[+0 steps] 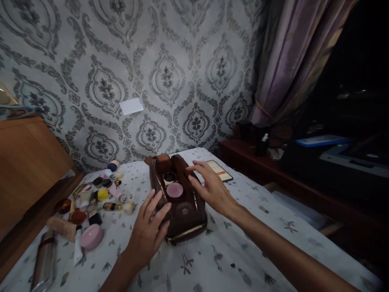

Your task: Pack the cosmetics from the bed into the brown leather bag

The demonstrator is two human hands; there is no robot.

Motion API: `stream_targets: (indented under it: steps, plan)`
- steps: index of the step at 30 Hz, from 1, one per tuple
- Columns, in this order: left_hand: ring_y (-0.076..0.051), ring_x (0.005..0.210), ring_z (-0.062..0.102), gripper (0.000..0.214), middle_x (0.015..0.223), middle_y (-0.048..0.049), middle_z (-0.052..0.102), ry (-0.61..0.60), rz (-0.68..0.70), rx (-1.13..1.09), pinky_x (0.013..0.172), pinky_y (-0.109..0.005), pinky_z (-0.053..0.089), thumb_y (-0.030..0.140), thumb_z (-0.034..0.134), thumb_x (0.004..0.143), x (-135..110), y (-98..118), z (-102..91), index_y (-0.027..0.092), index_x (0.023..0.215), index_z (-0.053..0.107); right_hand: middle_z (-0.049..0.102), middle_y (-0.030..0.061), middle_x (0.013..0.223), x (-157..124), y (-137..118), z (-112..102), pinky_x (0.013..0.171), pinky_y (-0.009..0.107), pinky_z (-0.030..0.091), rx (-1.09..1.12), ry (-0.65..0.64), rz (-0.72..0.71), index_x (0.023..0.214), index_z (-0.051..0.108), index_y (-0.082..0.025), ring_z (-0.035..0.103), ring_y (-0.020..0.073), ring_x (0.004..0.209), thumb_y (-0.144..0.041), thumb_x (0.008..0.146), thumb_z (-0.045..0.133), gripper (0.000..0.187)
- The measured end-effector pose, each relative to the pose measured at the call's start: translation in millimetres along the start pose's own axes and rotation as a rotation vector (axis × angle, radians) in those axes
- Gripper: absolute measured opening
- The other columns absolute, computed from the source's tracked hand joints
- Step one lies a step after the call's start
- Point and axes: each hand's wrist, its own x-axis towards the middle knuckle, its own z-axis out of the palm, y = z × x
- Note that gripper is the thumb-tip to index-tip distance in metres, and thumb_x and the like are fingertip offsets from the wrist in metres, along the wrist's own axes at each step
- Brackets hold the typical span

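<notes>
A brown zippered bag (182, 221) lies unzipped on the patterned cloth, its opening facing up. Inside it sit a round pink container (174, 190) and, behind that, a dark round item with a gold edge (169, 177). My left hand (148, 225) rests at the bag's near left side, fingers spread, the tips by the zipper. Over the right rim reaches my right hand (212, 188), its fingers stretched apart and nothing between them. Whether its fingertips touch the bag's edge is hard to tell.
Several cosmetics lie at the left, among them a pink jar (92, 237), a yellow-capped item (102, 194) and a clear bottle (45, 259). A tablet or phone with a lit screen (220, 170) lies behind my right hand. A wooden cabinet (33, 170) borders the left, a dark red ledge (243, 156) the right.
</notes>
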Motion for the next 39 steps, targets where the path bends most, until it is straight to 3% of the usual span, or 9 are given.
stream_targets:
  steps: [9,13,16,18,23,27,30,34,39]
  plan:
    - [-0.03,0.146,0.024,0.043,0.149,-0.0139,0.039,0.007,-0.011,0.014,0.108,-0.047,0.043,0.011,0.048,0.093,-1.9,-0.2,3.6,0.021,0.135,0.045,0.06,0.0123,0.124,-23.1,13.0,6.5,0.1,0.045,0.047,0.054,0.037,-0.028,0.119,0.057,-0.021,0.056,0.0252,0.12,-0.026,0.094,0.046,0.028]
    - [-0.03,0.146,0.025,0.042,0.149,-0.0146,0.038,0.026,-0.008,0.026,0.109,-0.046,0.043,0.01,0.049,0.093,-5.3,0.5,6.3,0.02,0.134,0.047,0.059,0.0144,0.127,-33.1,1.4,13.7,0.101,0.045,0.049,-0.064,0.148,-0.163,0.113,0.06,-0.019,0.055,0.026,0.122,-0.02,0.094,0.047,0.023]
    - [-0.029,0.145,0.027,0.044,0.149,-0.0158,0.038,0.056,0.001,0.008,0.109,-0.045,0.042,0.009,0.05,0.092,-10.7,-0.7,9.0,0.018,0.135,0.045,0.057,0.0159,0.132,-48.2,-13.0,27.1,0.104,0.047,0.047,-0.136,0.199,-0.353,0.115,0.059,-0.018,0.05,0.0266,0.129,-0.009,0.091,0.048,0.028]
    - [-0.029,0.144,0.029,0.048,0.148,-0.0169,0.04,0.086,0.014,-0.019,0.11,-0.045,0.041,0.009,0.051,0.092,-15.7,-3.1,10.6,0.016,0.138,0.042,0.059,0.016,0.13,-59.6,-22.3,38.2,0.104,0.047,0.048,-0.166,0.172,-0.48,0.116,0.058,-0.017,0.049,0.0268,0.13,-0.004,0.087,0.048,0.033]
    - [-0.026,0.139,0.038,0.051,0.145,-0.0186,0.045,0.149,-0.012,-0.143,0.108,-0.045,0.044,0.017,0.044,0.097,-30.0,-17.0,16.3,0.017,0.146,0.031,0.066,0.0154,0.122,-82.4,-38.2,66.4,0.104,0.046,0.049,-0.182,0.098,-0.628,0.106,0.063,-0.016,0.053,0.0248,0.127,-0.006,0.089,0.043,0.028]
    - [-0.023,0.132,0.047,0.042,0.138,-0.017,0.052,0.139,-0.095,-0.113,0.104,-0.042,0.047,0.02,0.039,0.099,-37.9,-34.4,25.7,0.017,0.141,0.039,0.069,0.0146,0.117,-91.8,-42.0,90.4,0.104,0.043,0.05,-0.09,-0.003,-0.748,0.101,0.064,-0.016,0.057,0.0238,0.123,-0.006,0.089,0.044,0.025]
    - [-0.023,0.126,0.051,0.032,0.129,-0.0142,0.059,0.06,-0.152,0.05,0.102,-0.042,0.047,0.016,0.041,0.096,-42.5,-50.5,33.0,0.017,0.127,0.051,0.066,0.0159,0.123,-93.6,-42.5,111.3,0.101,0.045,0.051,-0.007,-0.09,-0.711,0.105,0.063,-0.016,0.056,0.0256,0.124,-0.001,0.083,0.044,0.032]
    - [-0.026,0.124,0.052,0.026,0.124,-0.0116,0.063,-0.082,-0.258,0.33,0.103,-0.049,0.043,0.01,0.042,0.093,-50.0,-74.6,39.2,0.018,0.111,0.06,0.061,0.0173,0.127,-90.0,-46.3,143.1,0.099,0.044,0.053,0.139,-0.153,-0.537,0.111,0.059,-0.016,0.055,0.0244,0.125,0.0,0.081,0.043,0.038]
    - [-0.031,0.129,0.047,0.031,0.132,-0.015,0.058,-0.237,-0.464,0.521,0.105,-0.054,0.038,0.021,0.049,0.094,-60.2,-99.6,33.9,0.018,0.124,0.057,0.062,0.0149,0.123,-84.9,-52.6,181.7,0.096,0.042,0.055,0.246,-0.204,-0.31,0.114,0.058,-0.018,0.059,0.0231,0.117,-0.005,0.085,0.044,0.034]
